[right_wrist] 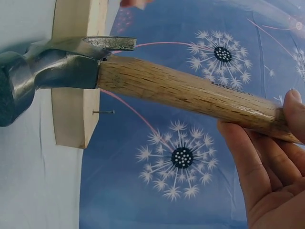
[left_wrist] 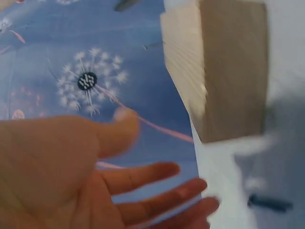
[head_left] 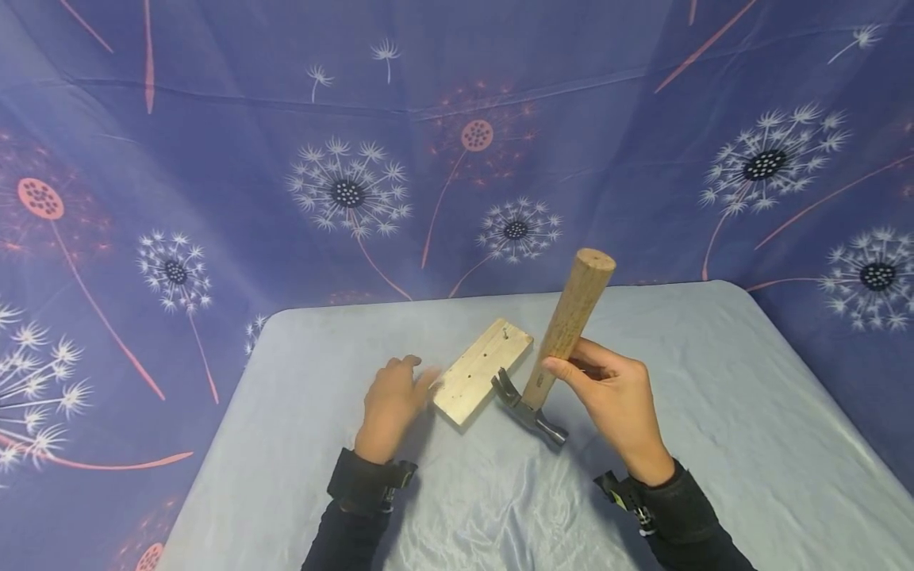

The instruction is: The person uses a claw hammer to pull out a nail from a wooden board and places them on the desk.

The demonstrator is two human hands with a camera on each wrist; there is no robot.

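My right hand (head_left: 620,396) pinches the wooden handle of a claw hammer (head_left: 571,317) between thumb and fingers. The hammer stands head down, its handle tilted up to the right and its claw toward a pale wooden block (head_left: 478,373). A nail (head_left: 505,334) sticks out of the block near its far end, also seen in the right wrist view as a thin nail (right_wrist: 104,112). Dark spots mark the block's top. Beside the block's near left end is my left hand (head_left: 394,400), blurred, with fingers spread and nothing in them; the left wrist view shows its palm (left_wrist: 52,167).
A pale satiny cloth (head_left: 307,492) covers the table, wrinkled at the front. Behind and at the sides hangs a blue curtain (head_left: 236,143) with dandelion prints. A blurred dark piece (left_wrist: 269,202) shows low in the left wrist view.
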